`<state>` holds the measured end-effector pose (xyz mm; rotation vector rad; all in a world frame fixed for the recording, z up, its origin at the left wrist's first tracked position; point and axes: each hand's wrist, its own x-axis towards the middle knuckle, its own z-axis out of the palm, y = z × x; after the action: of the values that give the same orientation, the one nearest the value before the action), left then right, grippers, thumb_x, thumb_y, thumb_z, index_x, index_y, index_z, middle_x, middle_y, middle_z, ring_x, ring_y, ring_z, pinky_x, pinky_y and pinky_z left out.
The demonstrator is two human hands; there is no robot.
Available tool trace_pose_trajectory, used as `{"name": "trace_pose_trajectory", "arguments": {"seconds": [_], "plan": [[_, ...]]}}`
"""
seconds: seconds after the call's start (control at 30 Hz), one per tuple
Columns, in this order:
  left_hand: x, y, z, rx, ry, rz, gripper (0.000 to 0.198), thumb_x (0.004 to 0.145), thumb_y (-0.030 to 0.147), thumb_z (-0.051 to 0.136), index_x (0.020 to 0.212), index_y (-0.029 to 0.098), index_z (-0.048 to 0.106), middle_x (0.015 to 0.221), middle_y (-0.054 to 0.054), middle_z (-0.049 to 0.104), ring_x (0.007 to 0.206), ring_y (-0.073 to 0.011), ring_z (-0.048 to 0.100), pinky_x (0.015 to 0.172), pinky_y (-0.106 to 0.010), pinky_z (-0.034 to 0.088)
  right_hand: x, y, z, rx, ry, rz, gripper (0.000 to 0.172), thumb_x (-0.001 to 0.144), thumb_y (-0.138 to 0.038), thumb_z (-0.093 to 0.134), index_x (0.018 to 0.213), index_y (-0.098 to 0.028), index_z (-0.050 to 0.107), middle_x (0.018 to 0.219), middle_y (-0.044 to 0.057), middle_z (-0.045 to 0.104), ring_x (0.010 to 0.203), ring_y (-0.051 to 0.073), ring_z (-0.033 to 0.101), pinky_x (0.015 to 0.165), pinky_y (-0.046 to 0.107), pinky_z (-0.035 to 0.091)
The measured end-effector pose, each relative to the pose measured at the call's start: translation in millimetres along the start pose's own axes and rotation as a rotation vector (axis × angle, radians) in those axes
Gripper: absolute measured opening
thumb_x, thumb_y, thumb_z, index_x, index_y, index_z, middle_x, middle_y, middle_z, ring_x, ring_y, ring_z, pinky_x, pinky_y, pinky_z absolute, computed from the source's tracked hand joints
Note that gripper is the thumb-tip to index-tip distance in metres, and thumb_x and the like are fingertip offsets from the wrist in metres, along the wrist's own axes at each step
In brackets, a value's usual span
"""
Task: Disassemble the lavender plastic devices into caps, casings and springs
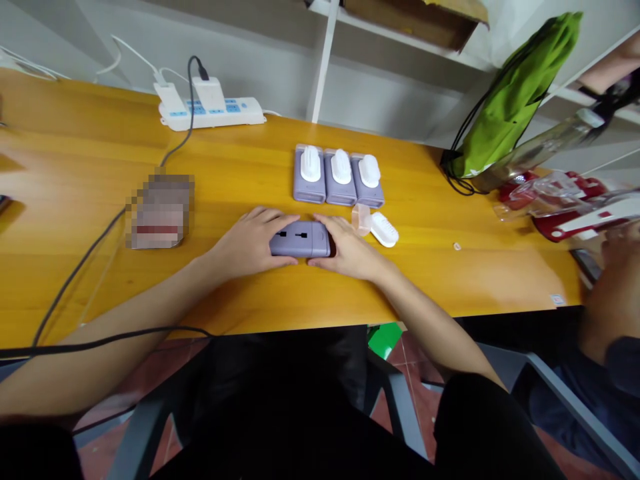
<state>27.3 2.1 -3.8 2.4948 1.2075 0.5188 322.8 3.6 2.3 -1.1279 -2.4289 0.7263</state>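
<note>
My left hand (253,243) and my right hand (347,248) grip the two ends of a lavender-grey plug adapter (300,240), which lies on the wooden table (440,200) with its black socket slots facing up. Just beyond my hands stand several similar lavender adapters (341,179) in a row, each with a white part on top. Beside my right hand are a white ribbed piece (384,229) and a small translucent pink cap (361,219).
A white power strip (210,110) with plugs and cables sits at the table's back. A pixelated object (160,212) lies left. Right are a green bag (515,100), plastic bottle (540,150), red-and-white packaging (575,213), and a co-worker's arm (613,293).
</note>
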Motion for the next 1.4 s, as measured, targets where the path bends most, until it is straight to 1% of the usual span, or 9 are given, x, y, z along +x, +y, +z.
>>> {"name": "trace_pose_trajectory", "arguments": {"seconds": [0.07,0.17,0.27,0.37,0.5,0.7,0.9,1.07,1.4], "plan": [[-3.3,-1.6,-0.1,-0.009,0.022,0.015,0.092,0.092,0.071,0.085,0.167,0.022,0.063,0.154,-0.018,0.071,0.141,-0.0425,0.065,0.126,-0.061,0.050,-1.6,0.6,0.0,0.016,0.032,-0.014,0.100,0.087,-0.043,0.098,0.172,-0.026,0.050,0.168,0.020,0.062,0.156,0.046,0.058,0.133,0.074,0.044],[-7.7,-1.6,-1.0,-0.016,0.077,0.027,0.088,0.093,0.065,0.087,0.166,0.023,0.064,0.153,-0.017,0.072,0.138,-0.0413,0.067,0.124,-0.060,0.053,-8.8,-3.5,-1.6,0.155,0.077,0.015,0.098,0.085,-0.054,0.098,0.168,-0.027,0.053,0.166,0.019,0.062,0.154,0.044,0.059,0.131,0.071,0.047],[-9.9,-0.6,-2.4,0.019,0.151,0.048,0.085,0.093,0.061,0.087,0.166,0.023,0.064,0.151,-0.017,0.073,0.137,-0.0412,0.067,0.124,-0.061,0.053,-10.6,-3.7,-4.9,0.466,0.115,0.170,0.081,0.096,-0.064,0.084,0.161,-0.026,0.056,0.149,0.017,0.070,0.126,0.036,0.075,0.110,0.061,0.064],[-10.3,1.0,-5.0,0.062,0.204,0.067,0.082,0.094,0.059,0.086,0.165,0.024,0.064,0.150,-0.017,0.073,0.136,-0.0408,0.067,0.125,-0.060,0.052,-3.1,-1.9,-8.0,0.812,0.089,0.346,0.062,0.095,-0.057,0.086,0.144,-0.026,0.062,0.114,0.006,0.074,0.090,0.023,0.075,0.083,0.043,0.069],[-10.7,4.4,-8.4,0.114,0.210,0.071,0.079,0.097,0.059,0.083,0.166,0.025,0.062,0.150,-0.017,0.074,0.137,-0.0414,0.066,0.122,-0.059,0.053,11.0,-6.3,-7.7,1.028,0.100,0.456,0.056,0.082,-0.039,0.096,0.127,-0.027,0.066,0.100,-0.001,0.073,0.089,0.019,0.073,0.079,0.033,0.066],[-12.0,7.3,-9.4,0.117,0.175,0.098,0.081,0.098,0.060,0.082,0.167,0.024,0.062,0.150,-0.018,0.073,0.137,-0.0425,0.066,0.122,-0.060,0.052,14.8,-14.2,-8.5,0.931,0.072,0.478,0.057,0.079,-0.034,0.090,0.128,-0.026,0.063,0.089,-0.004,0.069,0.083,0.020,0.069,0.079,0.035,0.061],[-11.3,10.5,-11.2,0.100,0.126,0.064,0.082,0.098,0.063,0.080,0.169,0.029,0.060,0.154,-0.017,0.071,0.142,-0.0434,0.063,0.125,-0.060,0.048,10.9,-17.5,-10.4,0.724,0.055,0.495,0.066,0.082,-0.033,0.079,0.143,-0.026,0.056,0.083,-0.005,0.062,0.071,0.019,0.059,0.064,0.037,0.048],[-12.5,10.9,-14.9,0.089,0.102,0.076,0.084,0.096,0.061,0.083,0.170,0.029,0.060,0.155,-0.017,0.070,0.140,-0.0438,0.064,0.124,-0.062,0.049,7.0,-22.6,-12.4,0.751,0.008,0.438,0.065,0.084,-0.034,0.078,0.142,-0.026,0.050,0.083,-0.006,0.061,0.065,0.017,0.052,0.058,0.034,0.040],[-16.0,14.5,-20.8,0.087,0.151,0.077,0.079,0.098,0.058,0.082,0.168,0.030,0.061,0.152,-0.016,0.070,0.138,-0.0425,0.064,0.126,-0.061,0.049,-0.2,-8.5,-21.1,0.790,-0.007,0.298,0.054,0.089,-0.046,0.086,0.131,-0.023,0.062,0.095,0.000,0.067,0.084,0.019,0.063,0.076,0.034,0.055]]}}
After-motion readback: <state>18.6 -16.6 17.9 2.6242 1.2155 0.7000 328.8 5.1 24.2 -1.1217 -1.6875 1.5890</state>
